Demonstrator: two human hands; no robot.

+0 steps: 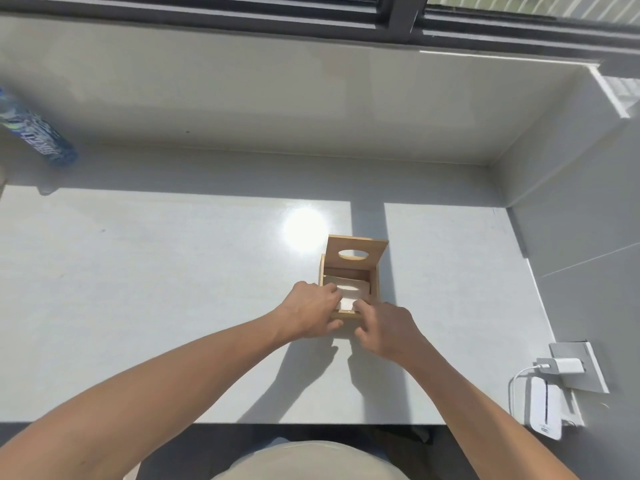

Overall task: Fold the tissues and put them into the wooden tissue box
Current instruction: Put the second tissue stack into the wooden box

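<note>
Your wooden tissue box point(349, 282) stands on the pale counter point(173, 289), its lid point(356, 252) tipped up at the far side so the oval slot faces you. Inside the box lie white folded tissues point(353, 289), filling most of the open top.

Your left hand point(311, 313) sits at the near left corner of the box, knuckles up, its fingers point(330, 291) curled over the rim and pressing down on the tissues. Your right hand point(388, 329) is at the near right corner of the box, its fingers point(362, 306) bent and pinched narrow on the near edge of the tissue stack, just inside the front wall. The two hands are close together, almost touching across the box's near wall.

Well to the left of the box, at the far edge of the counter, a blue-labelled bottle point(38, 133) is seen at the frame's side. Well to the right of the box, a white charger point(561, 367) is plugged into a wall socket, with a white device point(543, 408) just below it.
</note>
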